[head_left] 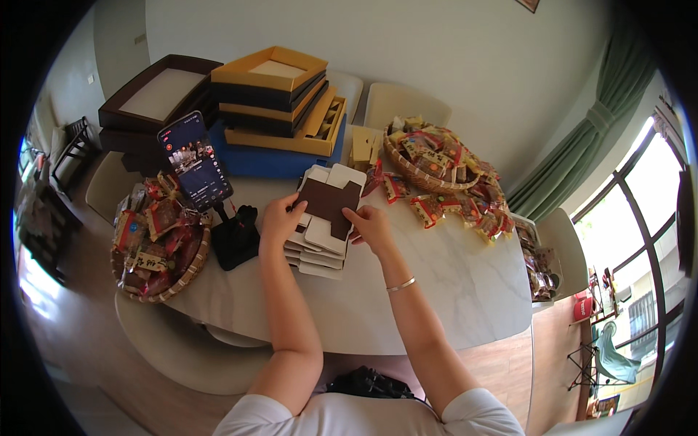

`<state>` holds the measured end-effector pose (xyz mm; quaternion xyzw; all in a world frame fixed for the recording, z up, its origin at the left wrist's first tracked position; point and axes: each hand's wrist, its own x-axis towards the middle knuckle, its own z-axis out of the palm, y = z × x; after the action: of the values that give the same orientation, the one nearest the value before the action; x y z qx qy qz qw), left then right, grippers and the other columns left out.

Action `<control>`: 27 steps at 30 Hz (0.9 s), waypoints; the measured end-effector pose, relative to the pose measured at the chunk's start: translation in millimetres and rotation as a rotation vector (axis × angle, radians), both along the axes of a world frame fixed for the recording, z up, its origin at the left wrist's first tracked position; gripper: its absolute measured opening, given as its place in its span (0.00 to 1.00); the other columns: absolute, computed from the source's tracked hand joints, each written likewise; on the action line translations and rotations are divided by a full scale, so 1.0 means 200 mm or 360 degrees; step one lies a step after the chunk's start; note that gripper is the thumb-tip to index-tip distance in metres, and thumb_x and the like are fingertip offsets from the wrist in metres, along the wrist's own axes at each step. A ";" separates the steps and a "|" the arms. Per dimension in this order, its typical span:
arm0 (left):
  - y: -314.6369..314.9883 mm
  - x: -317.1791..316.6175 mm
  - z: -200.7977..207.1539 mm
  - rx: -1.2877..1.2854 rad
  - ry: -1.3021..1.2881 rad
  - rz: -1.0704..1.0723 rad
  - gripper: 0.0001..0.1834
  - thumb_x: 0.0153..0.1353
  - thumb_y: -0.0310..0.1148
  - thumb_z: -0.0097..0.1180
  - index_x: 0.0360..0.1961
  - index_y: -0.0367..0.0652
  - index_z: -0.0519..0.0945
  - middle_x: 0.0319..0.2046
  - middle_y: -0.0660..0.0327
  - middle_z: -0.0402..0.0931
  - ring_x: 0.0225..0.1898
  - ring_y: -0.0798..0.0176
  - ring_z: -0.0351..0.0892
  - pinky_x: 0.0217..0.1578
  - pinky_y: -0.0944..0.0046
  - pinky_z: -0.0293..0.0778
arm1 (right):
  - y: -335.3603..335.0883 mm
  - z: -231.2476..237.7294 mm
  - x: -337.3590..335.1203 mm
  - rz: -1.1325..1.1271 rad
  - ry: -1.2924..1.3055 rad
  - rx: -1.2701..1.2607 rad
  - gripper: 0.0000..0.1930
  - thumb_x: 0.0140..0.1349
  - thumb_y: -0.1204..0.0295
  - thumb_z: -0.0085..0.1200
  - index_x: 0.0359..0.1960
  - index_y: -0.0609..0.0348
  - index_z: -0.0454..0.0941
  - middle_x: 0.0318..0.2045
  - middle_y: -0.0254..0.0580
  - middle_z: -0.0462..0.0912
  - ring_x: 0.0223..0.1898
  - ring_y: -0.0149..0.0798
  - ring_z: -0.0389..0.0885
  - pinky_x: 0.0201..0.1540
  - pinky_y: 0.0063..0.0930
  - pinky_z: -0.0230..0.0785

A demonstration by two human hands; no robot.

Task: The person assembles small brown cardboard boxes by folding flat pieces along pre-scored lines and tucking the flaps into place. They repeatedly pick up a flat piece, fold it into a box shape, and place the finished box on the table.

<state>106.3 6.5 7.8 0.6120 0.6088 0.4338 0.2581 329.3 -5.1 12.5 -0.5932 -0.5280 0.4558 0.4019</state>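
Observation:
A flat dark brown cardboard piece (325,201) lies between my hands, over a stack of white unfolded cardboard box blanks (317,262). My left hand (281,220) has its thumb and fingers closed at the piece's left edge. My right hand (371,227) pinches the right edge, thumb on top and fingers partly hidden beneath. White flaps show around the brown piece; whether they belong to it or to the blanks below, I cannot tell. The stack rests on a pale marble-patterned table (451,291).
A phone (195,161) on a black stand (238,243) is left of my left hand. Woven baskets of wrapped snacks (158,251) (429,173) flank the stack, with loose packets (429,212) at right. Behind are yellow-and-black boxes (273,87), brown trays (156,91) and a blue box (265,160).

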 end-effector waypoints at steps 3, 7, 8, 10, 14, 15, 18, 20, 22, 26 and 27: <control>0.01 0.05 -0.01 0.0067 0.0182 0.0029 0.21 0.61 0.42 0.56 0.51 0.42 0.80 0.49 0.48 0.78 0.50 0.51 0.79 0.50 0.59 0.73 | -0.01 -0.03 0.01 0.0000 0.0242 0.0082 0.19 0.62 0.58 0.59 0.29 0.66 0.73 0.24 0.41 0.79 0.19 0.33 0.80 0.17 0.26 0.76; -0.04 0.11 0.05 0.0021 0.0573 0.0090 0.21 0.64 0.43 0.51 0.55 0.47 0.78 0.58 0.51 0.71 0.59 0.50 0.70 0.56 0.52 0.69 | -0.04 0.01 0.00 -0.0092 0.0178 0.0158 0.20 0.64 0.57 0.56 0.33 0.68 0.74 0.25 0.44 0.80 0.19 0.34 0.80 0.18 0.27 0.77; -0.05 0.13 0.07 -0.0007 0.0693 0.0109 0.22 0.65 0.44 0.50 0.56 0.48 0.77 0.61 0.52 0.68 0.62 0.49 0.67 0.57 0.50 0.67 | -0.06 0.05 -0.01 -0.0069 -0.0006 0.0191 0.22 0.64 0.56 0.55 0.33 0.69 0.74 0.24 0.47 0.80 0.20 0.37 0.81 0.19 0.29 0.77; -0.10 0.19 0.11 -0.0005 0.0985 0.0247 0.22 0.65 0.45 0.49 0.57 0.49 0.77 0.64 0.53 0.65 0.64 0.49 0.62 0.59 0.47 0.65 | -0.09 0.13 -0.02 -0.0036 -0.0375 0.0256 0.25 0.64 0.54 0.55 0.34 0.73 0.74 0.23 0.51 0.81 0.23 0.42 0.84 0.21 0.32 0.78; -0.18 0.30 0.18 0.0502 0.1236 0.0423 0.21 0.65 0.43 0.52 0.56 0.47 0.77 0.59 0.49 0.71 0.59 0.49 0.70 0.57 0.53 0.68 | -0.05 0.07 0.02 -0.0129 -0.0774 0.0570 0.28 0.63 0.50 0.54 0.39 0.72 0.75 0.25 0.53 0.81 0.31 0.46 0.85 0.30 0.33 0.75; -0.18 0.32 0.21 0.0482 0.0899 0.0263 0.21 0.64 0.41 0.53 0.56 0.45 0.77 0.56 0.49 0.73 0.57 0.48 0.72 0.55 0.53 0.69 | -0.04 0.07 0.05 -0.0147 -0.0686 0.0687 0.29 0.63 0.49 0.54 0.41 0.71 0.75 0.26 0.52 0.82 0.33 0.44 0.85 0.33 0.32 0.75; -0.19 0.38 0.32 0.0426 0.0071 -0.0110 0.21 0.64 0.38 0.54 0.56 0.41 0.75 0.49 0.49 0.77 0.49 0.45 0.78 0.50 0.53 0.72 | -0.08 0.12 0.14 -0.0105 -0.0150 0.0738 0.29 0.65 0.48 0.51 0.48 0.68 0.74 0.34 0.44 0.82 0.37 0.35 0.82 0.36 0.28 0.72; -0.28 0.51 0.41 0.0414 -0.0240 -0.0237 0.21 0.64 0.36 0.54 0.57 0.39 0.72 0.45 0.48 0.79 0.44 0.44 0.80 0.46 0.53 0.73 | -0.20 0.23 0.21 -0.0139 0.0245 0.0602 0.27 0.68 0.50 0.48 0.52 0.65 0.73 0.40 0.38 0.81 0.40 0.29 0.78 0.39 0.24 0.71; -0.29 0.72 0.32 0.0812 -0.0175 -0.0294 0.26 0.66 0.36 0.52 0.62 0.38 0.64 0.45 0.45 0.78 0.45 0.46 0.80 0.45 0.56 0.73 | -0.29 0.28 0.39 -0.0270 0.0516 0.0455 0.24 0.71 0.54 0.45 0.55 0.63 0.73 0.45 0.35 0.79 0.44 0.25 0.74 0.44 0.20 0.68; -0.39 1.05 0.17 0.0167 -0.0800 -0.0811 0.34 0.72 0.46 0.41 0.68 0.32 0.50 0.55 0.44 0.71 0.55 0.49 0.73 0.54 0.57 0.68 | -0.30 0.09 0.79 -0.0166 0.0611 0.0529 0.22 0.72 0.59 0.45 0.58 0.64 0.71 0.48 0.36 0.78 0.47 0.24 0.73 0.46 0.18 0.68; -0.33 1.13 0.01 0.0202 -0.0956 -0.0811 0.32 0.71 0.46 0.43 0.65 0.32 0.56 0.52 0.49 0.74 0.50 0.53 0.76 0.51 0.60 0.69 | -0.27 0.03 0.84 -0.0170 0.0537 0.0591 0.21 0.71 0.60 0.46 0.57 0.64 0.72 0.47 0.35 0.79 0.46 0.24 0.74 0.45 0.19 0.69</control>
<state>332.1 -59.1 9.2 0.6040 0.3070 0.5523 0.4856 496.4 -59.8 17.7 -0.4518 -0.4962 0.4215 0.6099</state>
